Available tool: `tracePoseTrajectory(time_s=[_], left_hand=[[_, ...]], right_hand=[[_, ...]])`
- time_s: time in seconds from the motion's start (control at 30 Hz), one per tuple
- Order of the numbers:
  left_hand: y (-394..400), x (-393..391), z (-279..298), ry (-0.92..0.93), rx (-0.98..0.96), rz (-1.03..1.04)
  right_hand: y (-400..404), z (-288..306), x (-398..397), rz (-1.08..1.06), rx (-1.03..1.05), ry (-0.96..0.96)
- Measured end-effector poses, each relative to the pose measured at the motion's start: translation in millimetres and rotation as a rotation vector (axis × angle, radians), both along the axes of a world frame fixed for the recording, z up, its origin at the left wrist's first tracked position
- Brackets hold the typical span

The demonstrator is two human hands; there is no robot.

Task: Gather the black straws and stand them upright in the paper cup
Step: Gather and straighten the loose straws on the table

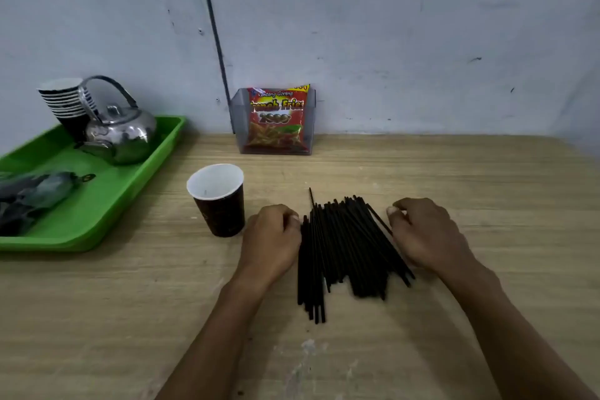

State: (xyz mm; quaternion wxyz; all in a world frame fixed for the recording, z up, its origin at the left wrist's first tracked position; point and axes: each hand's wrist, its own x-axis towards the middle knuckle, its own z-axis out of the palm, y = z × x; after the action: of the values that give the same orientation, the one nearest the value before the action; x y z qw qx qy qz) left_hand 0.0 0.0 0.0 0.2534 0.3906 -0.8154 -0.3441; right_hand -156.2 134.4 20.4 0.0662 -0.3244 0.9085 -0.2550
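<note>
A heap of black straws (pixel 344 247) lies flat on the wooden table (pixel 130 302), pointing roughly away from me. My left hand (pixel 271 240) rests against the heap's left side with fingers curled. My right hand (pixel 425 234) rests against its right side, fingers curled, touching one slanted straw. Neither hand has lifted any straw. A dark paper cup (pixel 219 200) with a white inside stands upright and empty just left of my left hand.
A green tray (pixel 107 201) at the left holds a steel kettle (pixel 121 133), a stack of paper cups (pixel 66 104) and a dark plastic bag (pixel 32 195). A clear holder with a red snack packet (pixel 276 120) stands against the wall (pixel 422 42).
</note>
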Motion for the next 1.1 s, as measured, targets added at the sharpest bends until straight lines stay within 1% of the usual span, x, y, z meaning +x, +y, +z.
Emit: tracePoseTrajectory(time_s=[0.13,0.23,0.37,0.67,1.0,1.1], left_hand=[[-9.4,2.3,-9.4,0.126,0.071,0.024],[-14.3,3.4,-13.3,0.198,0.091,0.03],[-18.1,4.8,-13.5,0.244,0.09,0.037],[-18.1,2.0,-16.1,0.25,0.097,0.026],[-17.6,2.2,-16.9,0.24,0.08,0.012],[-16.8,3.2,-17.0,0.236,0.068,0.01]], right_hand=[[0.7,6.0,13.0,0.014,0.091,-0.021],[-2.1,1.5,33.1,0.029,0.196,0.02],[-8.7,0.5,44.3,0.021,0.268,0.101],[-11.6,-11.4,39.6,0.049,0.079,0.066],[-12.9,-13.2,31.6,0.036,0.036,-0.021],[-13.4,-15.3,27.4,0.027,0.032,-0.082]])
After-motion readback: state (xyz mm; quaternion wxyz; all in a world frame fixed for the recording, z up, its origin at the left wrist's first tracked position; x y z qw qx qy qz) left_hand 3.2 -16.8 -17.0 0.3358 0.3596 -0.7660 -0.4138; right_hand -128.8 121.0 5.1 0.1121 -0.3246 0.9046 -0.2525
